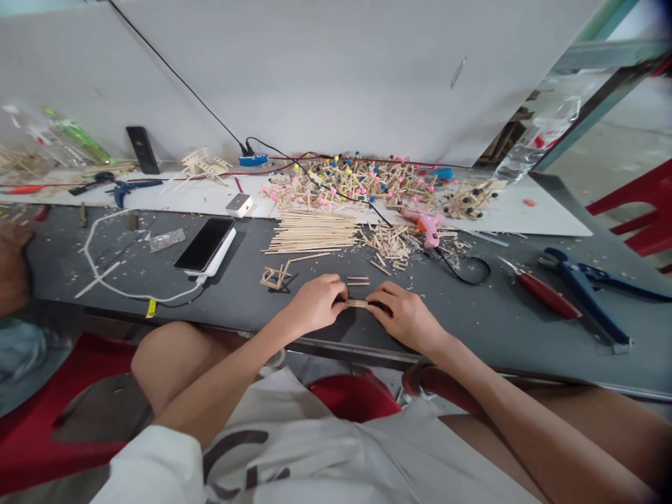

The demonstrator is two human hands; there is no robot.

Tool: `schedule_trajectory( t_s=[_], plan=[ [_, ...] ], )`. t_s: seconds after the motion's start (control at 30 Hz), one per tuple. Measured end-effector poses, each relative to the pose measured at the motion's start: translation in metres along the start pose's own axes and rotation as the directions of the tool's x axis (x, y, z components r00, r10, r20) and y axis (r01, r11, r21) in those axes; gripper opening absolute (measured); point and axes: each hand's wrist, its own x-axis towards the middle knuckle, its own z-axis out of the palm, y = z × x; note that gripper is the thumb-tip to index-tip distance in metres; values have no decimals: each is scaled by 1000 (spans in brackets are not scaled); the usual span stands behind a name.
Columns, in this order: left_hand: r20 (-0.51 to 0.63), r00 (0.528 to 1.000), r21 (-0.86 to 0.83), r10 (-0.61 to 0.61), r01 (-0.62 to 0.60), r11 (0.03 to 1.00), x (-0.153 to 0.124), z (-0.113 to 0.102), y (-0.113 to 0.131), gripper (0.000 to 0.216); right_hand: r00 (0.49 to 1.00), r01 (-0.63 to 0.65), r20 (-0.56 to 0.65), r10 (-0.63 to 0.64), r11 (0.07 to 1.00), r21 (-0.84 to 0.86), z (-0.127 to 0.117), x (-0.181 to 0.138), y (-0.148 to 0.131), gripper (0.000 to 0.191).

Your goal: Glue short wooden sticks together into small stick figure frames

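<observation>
We pinched a small bundle of sticks (357, 304) at the near edge of a grey table (472, 329), the fingertips of our left hand (315, 306) closed on one end and those of our right hand (408, 316) on the other. Two short sticks (358, 281) lay just beyond the bundle, apart from each other, and a small stick frame (275, 278) stood to the left. Behind them were a stack of long sticks (313, 232), a scatter of cut pieces (391, 243), a pink glue gun (431, 228) and a heap of ball-tipped sticks (357, 180).

Lettering surrounded us, though little was legible. Our white shirt (315, 448) carried dark print, one curved stroke resembling a C, the rest broken by folds. A clear bottle (543, 138) at far right wore a red-and-white label; a bottle at far left (78, 136) showed green. We could read no brand on either. A yellow tag (151, 308) hung on a white cable (99, 276), its text too small to make out. The dark-screened phone (206, 243), resting on a white block (220, 257), displayed no readable words. Blue-handled pliers (582, 287) and a red-handled tool (549, 290) lay to our right.
</observation>
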Motion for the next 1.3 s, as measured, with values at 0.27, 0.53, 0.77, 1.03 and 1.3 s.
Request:
schedule_trajectory(
  t_s=[0.27, 0.53, 0.77, 1.03, 1.3],
  plan=[
    [6, 1000, 21, -1, 1, 1000, 0, 2, 1, 3, 999, 32, 17, -32, 999, -4, 5, 0, 1, 20],
    [3, 1000, -6, -16, 16, 1000, 1, 2, -1, 9, 1000, 18, -2, -18, 1000, 6, 5, 0, 1, 22],
    [-5, 1000, -40, -27, 27, 999, 2, -1, -2, 13, 999, -12, -50, 15, 999, 53, 6, 1, 2, 19],
    [-33, 999, -56, -36, 34, 998, 3, 0, -3, 12, 995, -43, -82, 50, 996, 83, 9, 3, 5, 16],
    [-81, 996, -58, -30, 26, 998, 3, 4, -7, 14, 987, -95, -115, 108, 988, 121, 9, 7, 5, 13]
  ],
)
